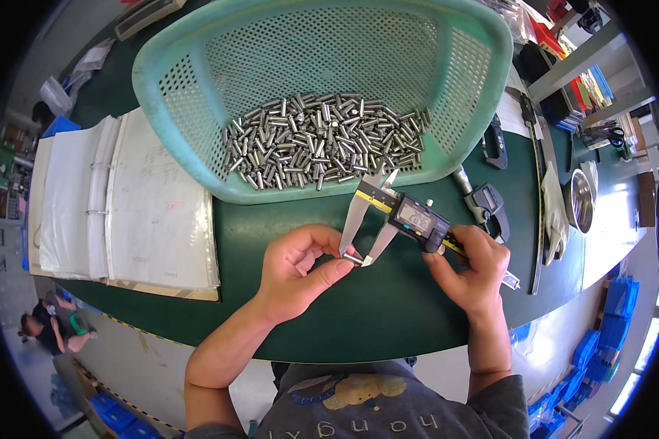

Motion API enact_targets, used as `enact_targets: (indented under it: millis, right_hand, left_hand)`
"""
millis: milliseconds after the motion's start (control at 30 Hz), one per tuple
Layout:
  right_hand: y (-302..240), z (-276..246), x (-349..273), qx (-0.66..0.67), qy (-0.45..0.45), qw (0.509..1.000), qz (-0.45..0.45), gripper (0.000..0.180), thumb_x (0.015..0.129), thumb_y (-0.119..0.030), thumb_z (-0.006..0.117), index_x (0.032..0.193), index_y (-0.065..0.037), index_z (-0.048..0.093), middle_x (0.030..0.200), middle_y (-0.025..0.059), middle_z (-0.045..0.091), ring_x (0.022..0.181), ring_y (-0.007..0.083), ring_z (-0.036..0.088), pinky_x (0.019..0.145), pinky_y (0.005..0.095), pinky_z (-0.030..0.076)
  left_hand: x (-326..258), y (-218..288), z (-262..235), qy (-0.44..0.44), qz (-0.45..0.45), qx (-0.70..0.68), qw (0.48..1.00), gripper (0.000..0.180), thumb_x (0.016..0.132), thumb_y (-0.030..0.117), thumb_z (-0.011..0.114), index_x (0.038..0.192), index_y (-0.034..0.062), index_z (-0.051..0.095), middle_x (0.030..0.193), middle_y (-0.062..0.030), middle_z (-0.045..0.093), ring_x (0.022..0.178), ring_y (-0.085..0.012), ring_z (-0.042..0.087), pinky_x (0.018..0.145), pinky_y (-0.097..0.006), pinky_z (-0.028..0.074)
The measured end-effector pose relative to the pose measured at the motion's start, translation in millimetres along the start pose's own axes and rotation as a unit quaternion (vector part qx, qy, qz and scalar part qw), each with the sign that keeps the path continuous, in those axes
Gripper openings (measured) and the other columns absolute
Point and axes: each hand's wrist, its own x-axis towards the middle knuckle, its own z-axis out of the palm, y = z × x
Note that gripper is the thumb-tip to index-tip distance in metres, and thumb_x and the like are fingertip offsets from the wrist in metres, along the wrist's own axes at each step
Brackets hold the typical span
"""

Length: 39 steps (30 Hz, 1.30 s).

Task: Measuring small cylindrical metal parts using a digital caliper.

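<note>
Left hand [285, 282] pinches a small silvery cylindrical metal pin [353, 258], set between the jaws of the black-and-silver digital caliper [417, 219] gripped in the right hand [472, 267]. The pin is likely light, rigid, slippery; hold mid-length, ends free.

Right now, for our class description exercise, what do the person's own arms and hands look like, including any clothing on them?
The left hand and right hand are ungloved, with no ring or watch visible. Both forearms are bare. The short sleeves are dark grey, matching the shirt.
</note>
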Motion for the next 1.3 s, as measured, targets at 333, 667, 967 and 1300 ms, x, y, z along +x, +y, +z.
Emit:
enact_targets:
  millis: [333, 667, 967, 1300]
  right_hand:
    - [7.2, 3.0, 0.6, -0.001, 0.029, 0.999, -0.035, 0.031, 0.062, -0.024, 0.079, 0.072, -0.004, 0.057, 0.058, 0.0063, 0.055, 0.045, 0.0218, 0.054, 0.041, 0.0298, 0.042]
    - [11.6, 2.5, -0.3, -0.025, 0.041, 0.997, 0.057, 0.031, 0.065, -0.024, 0.079, 0.080, -0.004, 0.061, 0.057, 0.0060, 0.054, 0.043, 0.0168, 0.050, 0.042, 0.0278, 0.040]
    - [22.4, 2.7, 27.4, -0.131, 0.193, 0.972, -0.033, 0.029, 0.074, -0.010, 0.070, 0.099, 0.000, 0.058, 0.068, 0.0105, 0.054, 0.049, 0.0200, 0.052, 0.045, 0.0282, 0.042]
    - [21.5, 0.9, 3.4, -0.010, 0.124, 0.991, -0.051, 0.033, 0.068, -0.006, 0.072, 0.097, 0.002, 0.059, 0.068, 0.0075, 0.056, 0.049, 0.0126, 0.047, 0.045, 0.0224, 0.038]
  left_hand:
    - [3.3, 1.5, -0.1, -0.017, -0.013, 0.021, 1.000, 0.028, 0.077, -0.001, 0.065, 0.100, 0.0008, 0.050, 0.095, -0.0049, 0.052, 0.093, -0.0155, 0.055, 0.083, -0.031, 0.045]
    - [4.0, -0.6, 4.4, 0.036, -0.045, 0.023, 0.998, 0.023, 0.078, 0.000, 0.065, 0.097, 0.0006, 0.051, 0.087, -0.0032, 0.054, 0.085, -0.0129, 0.056, 0.079, -0.027, 0.045]
    - [4.6, -4.7, 0.5, 0.051, 0.043, 0.158, 0.985, 0.040, 0.079, 0.002, 0.064, 0.059, 0.0070, 0.030, 0.061, -0.0015, 0.041, 0.055, -0.0079, 0.037, 0.049, -0.024, 0.030]
    - [36.9, 26.8, -23.7, 0.247, 0.233, 0.594, 0.729, 0.012, 0.076, 0.006, 0.064, 0.074, 0.0051, 0.052, 0.067, -0.0052, 0.051, 0.054, -0.0185, 0.050, 0.051, -0.029, 0.041]
